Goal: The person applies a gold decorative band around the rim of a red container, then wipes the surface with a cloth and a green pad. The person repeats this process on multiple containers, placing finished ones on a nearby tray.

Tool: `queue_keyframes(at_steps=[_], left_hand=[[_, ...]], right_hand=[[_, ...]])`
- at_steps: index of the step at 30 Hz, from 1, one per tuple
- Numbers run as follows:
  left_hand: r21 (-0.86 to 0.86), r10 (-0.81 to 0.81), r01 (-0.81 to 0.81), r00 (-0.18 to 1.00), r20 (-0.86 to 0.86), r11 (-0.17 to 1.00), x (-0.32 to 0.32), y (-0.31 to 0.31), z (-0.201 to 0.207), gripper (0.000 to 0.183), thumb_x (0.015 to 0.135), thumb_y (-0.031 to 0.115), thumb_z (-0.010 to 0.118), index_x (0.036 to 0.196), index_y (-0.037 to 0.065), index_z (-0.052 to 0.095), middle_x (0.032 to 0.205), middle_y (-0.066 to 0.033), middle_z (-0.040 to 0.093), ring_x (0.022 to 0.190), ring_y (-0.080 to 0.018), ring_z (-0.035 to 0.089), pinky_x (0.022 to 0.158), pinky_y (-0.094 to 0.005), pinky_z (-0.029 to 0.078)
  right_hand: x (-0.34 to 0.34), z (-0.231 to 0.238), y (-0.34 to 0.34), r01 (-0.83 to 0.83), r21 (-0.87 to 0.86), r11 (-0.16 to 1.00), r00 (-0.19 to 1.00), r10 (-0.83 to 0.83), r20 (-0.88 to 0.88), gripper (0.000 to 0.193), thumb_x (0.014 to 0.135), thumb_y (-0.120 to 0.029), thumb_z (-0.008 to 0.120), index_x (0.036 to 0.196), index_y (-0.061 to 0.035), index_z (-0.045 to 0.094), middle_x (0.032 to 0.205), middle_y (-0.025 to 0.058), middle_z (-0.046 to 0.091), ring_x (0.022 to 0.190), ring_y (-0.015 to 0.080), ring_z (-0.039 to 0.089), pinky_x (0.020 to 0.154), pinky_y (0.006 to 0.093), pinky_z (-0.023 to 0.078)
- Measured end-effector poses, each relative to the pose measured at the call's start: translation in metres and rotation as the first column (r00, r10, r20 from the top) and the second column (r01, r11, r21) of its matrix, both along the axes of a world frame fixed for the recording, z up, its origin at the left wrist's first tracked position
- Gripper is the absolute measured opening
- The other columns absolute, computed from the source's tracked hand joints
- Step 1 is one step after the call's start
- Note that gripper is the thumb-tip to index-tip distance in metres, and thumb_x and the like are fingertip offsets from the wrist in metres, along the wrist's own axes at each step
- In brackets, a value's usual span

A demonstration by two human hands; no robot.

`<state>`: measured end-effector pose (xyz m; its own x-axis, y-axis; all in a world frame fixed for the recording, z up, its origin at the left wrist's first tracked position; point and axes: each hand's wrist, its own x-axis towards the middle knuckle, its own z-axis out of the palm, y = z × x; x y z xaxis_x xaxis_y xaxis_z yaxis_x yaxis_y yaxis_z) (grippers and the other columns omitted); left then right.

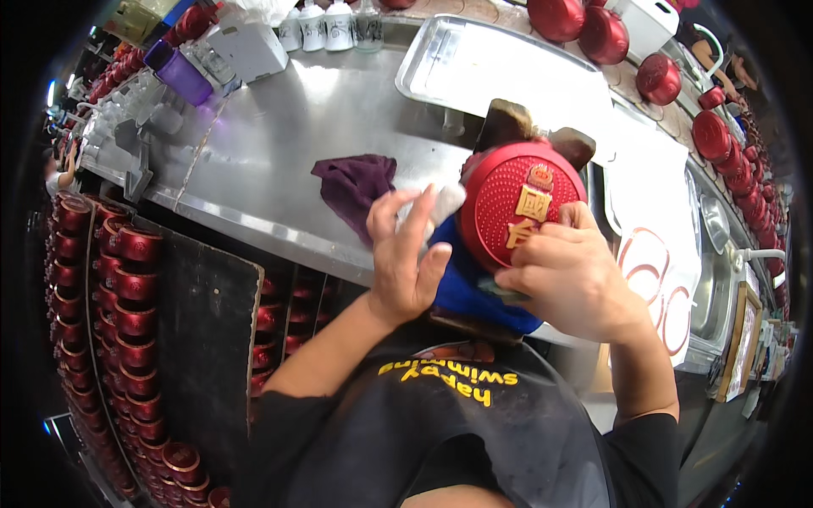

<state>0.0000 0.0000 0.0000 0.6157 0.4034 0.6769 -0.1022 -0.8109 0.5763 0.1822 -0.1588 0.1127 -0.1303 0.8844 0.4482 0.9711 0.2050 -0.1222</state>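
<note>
The fingers of the right hand (576, 269) are bent closed against the raised gold lettering of the red pot (495, 199), though whether anything is pinched cannot be told; those of the left hand (401, 261) are half spread by a white wad (447, 204), its grip unclear. The pot is set over a blue cloth (460, 275), near a purple cloth (357, 188) on the steel table (279, 152). Its face is apparently being worked over, for which steady support and light finger pressure seem called for.
</note>
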Motion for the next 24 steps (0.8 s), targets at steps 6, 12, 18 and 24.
queue_keyframes(at_steps=[6,12,18,24], left_hand=[[0.329,-0.177,0.242,0.961,-0.214,0.913,0.036,0.02,0.038,0.054,0.103,0.053,0.05,0.146,0.022,0.059,0.135,-0.0061,0.066,0.138,-0.031,0.037,0.118,-0.0543,0.017],[0.425,-0.301,0.425,0.895,-0.328,0.799,0.021,-0.001,0.042,0.036,0.094,0.034,0.067,0.129,0.028,0.072,0.127,0.0053,0.072,0.131,-0.024,0.045,0.118,-0.0562,0.017],[0.352,-0.308,0.361,0.93,-0.2,0.864,0.012,-0.015,0.025,0.027,0.095,0.028,0.066,0.118,0.017,0.077,0.118,-0.0007,0.072,0.124,-0.028,0.05,0.119,-0.0539,0.02],[0.344,-0.284,0.317,0.948,-0.143,0.884,0.01,-0.02,0.018,0.03,0.096,0.027,0.066,0.123,0.015,0.071,0.119,-0.005,0.07,0.121,-0.0313,0.052,0.113,-0.0547,0.03]], right_hand=[[-0.011,-0.002,-0.035,-0.112,-0.16,0.981,0.965,0.069,-0.254,0.027,0.067,-0.008,0.081,0.093,-0.0123,0.072,0.085,0.0018,0.065,0.075,0.0175,0.062,0.087,0.0404,0.046],[0.025,-0.025,-0.148,0.486,-0.139,0.863,0.686,-0.476,-0.551,0.037,0.094,0.011,0.056,0.129,0.003,0.062,0.129,0.017,0.067,0.12,0.0251,0.065,0.095,0.0336,0.053],[0.085,-0.063,-0.274,0.897,-0.193,0.398,0.389,-0.918,-0.083,0.034,0.093,0.014,0.053,0.12,0.0015,0.07,0.14,0.0174,0.062,0.13,0.0344,0.059,0.106,0.0371,0.048],[0.135,-0.095,-0.248,0.889,-0.202,0.411,0.415,-0.91,-0.025,0.029,0.101,-0.014,0.059,0.126,-0.0049,0.071,0.145,0.0153,0.053,0.135,0.0346,0.048,0.11,0.0426,0.044]])
